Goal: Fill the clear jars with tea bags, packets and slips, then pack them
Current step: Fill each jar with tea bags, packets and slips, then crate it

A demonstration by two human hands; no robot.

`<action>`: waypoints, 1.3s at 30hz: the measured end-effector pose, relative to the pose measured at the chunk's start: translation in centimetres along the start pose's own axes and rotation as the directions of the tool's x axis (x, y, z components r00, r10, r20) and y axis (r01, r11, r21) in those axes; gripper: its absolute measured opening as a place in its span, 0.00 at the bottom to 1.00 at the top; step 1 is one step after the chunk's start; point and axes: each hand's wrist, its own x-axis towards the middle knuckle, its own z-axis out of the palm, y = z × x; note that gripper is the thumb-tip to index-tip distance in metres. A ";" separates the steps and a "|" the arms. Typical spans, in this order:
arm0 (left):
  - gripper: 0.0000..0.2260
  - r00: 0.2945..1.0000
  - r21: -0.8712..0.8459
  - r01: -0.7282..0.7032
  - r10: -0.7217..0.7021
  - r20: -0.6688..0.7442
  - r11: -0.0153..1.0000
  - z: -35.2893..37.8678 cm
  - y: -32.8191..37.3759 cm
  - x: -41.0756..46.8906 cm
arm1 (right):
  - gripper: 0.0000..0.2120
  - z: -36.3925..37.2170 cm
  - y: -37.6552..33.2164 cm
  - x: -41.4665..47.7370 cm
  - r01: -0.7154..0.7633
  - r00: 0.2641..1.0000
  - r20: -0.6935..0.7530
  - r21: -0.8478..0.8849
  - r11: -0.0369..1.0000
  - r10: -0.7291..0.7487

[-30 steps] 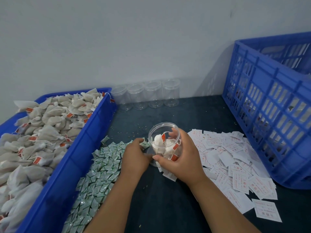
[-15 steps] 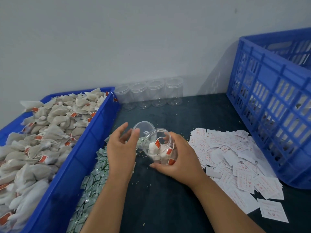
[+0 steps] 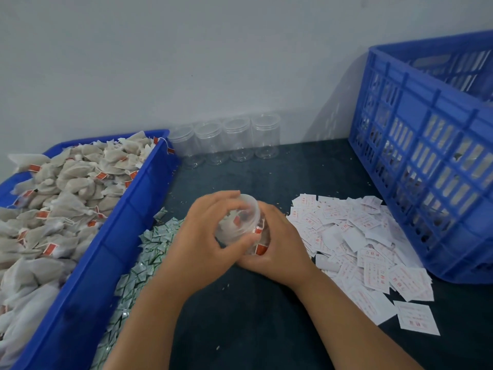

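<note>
Jar point(image 3: 260, 240) is off the surface point(image 3: 240, 329), mid-frame, held between both hands. Right hand point(image 3: 280, 249) is wrapped round the body from the right and below. Left hand point(image 3: 202, 236) has its fingers curled round the clear lid point(image 3: 238, 218) and holds it against the mouth.

Key relation: the jar's long axis is tilted, with the mouth up and to the left and the base buried in the right palm. That puts the lid on the left-hand side.

I read this as the capping step. The lid looks seated on the rim, but I can't tell if the threads have caught. The next move depends on keeping the lid face square to that tilted axis. If it cocks, it could cross-thread or slip off. I'd expect the left hand to twist and the right to counter-hold.

Containers:
- Blue tray point(image 3: 88, 276), left: heaped with tea bags point(image 3: 66, 188).
- Jar: same red-tagged bags show through the lid and wall. I can't make out a packet or slip inside.
- Packets point(image 3: 144, 263): loose pile just beside the tray wall.
- Slips point(image 3: 360, 236): spread out to the right, near the jar.
- Four empty jars point(image 3: 224, 140): in a row at the back wall, well apart from the hands.
- Blue crate point(image 3: 426, 156): far right, so the right hand is nearer for packing. I can't tell the contents through the slots.
</note>
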 end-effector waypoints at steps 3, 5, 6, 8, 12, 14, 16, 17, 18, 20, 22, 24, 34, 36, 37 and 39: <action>0.33 0.986 0.187 0.073 -0.099 0.133 0.980 -0.8 0.7 1.0 | 0.39 0.3 0.0 -0.2 0.012 0.999 0.052 -0.006 1.000 -0.012; 0.33 0.959 0.230 0.105 -0.159 0.232 0.968 -1.0 1.2 1.7 | 0.39 0.3 0.1 -0.1 -0.005 0.997 0.072 -0.017 1.000 0.006; 0.32 0.953 0.243 0.107 -0.169 0.253 0.964 -0.8 1.5 1.9 | 0.38 0.3 0.2 0.0 -0.006 0.997 0.079 -0.022 1.000 0.007; 0.27 0.962 0.302 0.111 -0.179 0.207 0.947 -0.2 1.9 1.9 | 0.38 0.2 0.3 0.1 -0.002 0.995 0.099 -0.010 1.000 0.003; 0.28 0.973 0.393 0.212 -0.232 0.004 0.895 1.5 2.5 1.5 | 0.35 0.5 0.1 0.0 -0.015 0.996 0.083 0.027 1.000 0.013; 0.32 0.964 0.399 0.243 -0.264 -0.003 0.884 2.1 2.5 1.5 | 0.34 0.7 0.0 -0.1 -0.028 0.996 0.082 0.034 0.999 0.025; 0.32 0.969 0.400 0.209 -0.244 0.037 0.892 2.4 2.4 1.6 | 0.36 0.5 0.1 -0.1 -0.046 0.995 0.086 0.048 0.998 0.041; 0.30 0.976 0.374 0.179 -0.213 0.051 0.910 2.3 2.3 1.7 | 0.37 0.4 0.1 -0.1 -0.052 0.995 0.088 0.062 0.997 0.046; 0.27 0.983 0.338 0.142 -0.174 0.063 0.930 2.1 2.2 1.8 | 0.37 0.2 0.2 -0.1 -0.057 0.994 0.098 0.080 0.995 0.050; 0.22 0.990 0.268 0.054 -0.086 0.110 0.962 1.3 1.8 2.1 | 0.38 -0.1 0.0 0.0 -0.088 0.988 0.137 0.132 0.987 0.069; 0.17 0.982 0.175 -0.034 0.000 0.191 0.984 0.2 1.3 2.2 | 0.39 -0.2 -0.2 0.1 -0.115 0.980 0.182 0.187 0.976 0.081; 0.08 0.964 0.034 -0.103 0.091 0.251 0.994 -0.6 0.8 2.4 | 0.37 0.1 -0.2 -0.1 -0.117 0.977 0.200 0.219 0.969 0.073; 0.32 0.923 0.345 0.143 -0.251 0.292 0.928 -1.8 1.5 1.5 | 0.34 1.5 -0.5 -0.2 -0.057 0.988 0.152 0.196 0.979 0.027; 0.31 0.935 0.371 0.210 -0.297 0.194 0.904 -0.2 2.8 0.8 | 0.32 1.5 -0.5 -0.2 -0.004 0.990 0.138 0.132 0.991 -0.014; 0.28 0.957 0.384 0.183 -0.254 0.141 0.905 0.4 3.2 0.7 | 0.30 1.4 -0.8 -0.1 0.017 0.989 0.142 0.129 0.992 -0.035; 0.19 0.979 0.338 0.116 -0.166 0.122 0.934 0.5 3.3 1.0 | 0.26 0.9 -0.9 -0.2 0.038 0.985 0.161 0.165 0.986 -0.065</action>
